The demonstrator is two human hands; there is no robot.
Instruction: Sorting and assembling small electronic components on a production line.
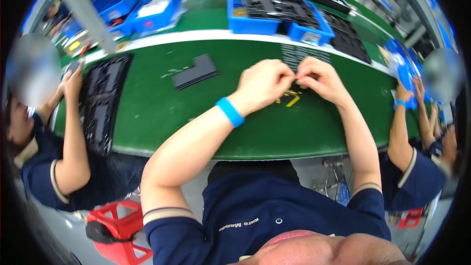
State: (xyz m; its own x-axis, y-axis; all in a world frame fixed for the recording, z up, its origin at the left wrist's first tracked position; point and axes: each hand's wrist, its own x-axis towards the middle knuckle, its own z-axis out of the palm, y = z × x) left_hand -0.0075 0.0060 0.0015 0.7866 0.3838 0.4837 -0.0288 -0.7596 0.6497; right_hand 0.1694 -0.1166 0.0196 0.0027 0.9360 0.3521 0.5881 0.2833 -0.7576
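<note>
My left hand (262, 82) and my right hand (321, 79) meet above the green table, fingertips pinched close together. Something tiny may be between them, but it is too small and blurred to name. Just below the fingertips, small yellow-and-black strips (290, 100) lie on the table. Beyond my hands are rows of thin grey strips (306, 54), partly hidden by my fingers. To the left of my left hand rests a small stack of dark grey, L-shaped pieces (195, 72).
A black panel-like tray (105, 98) lies at the left, by a person's hands. Blue bins (252, 24) carry black frames at the back, and more blue bins (159, 12) stand back left. Another person handles a blue bag (405, 64) at right. A red stool (117, 225) stands lower left.
</note>
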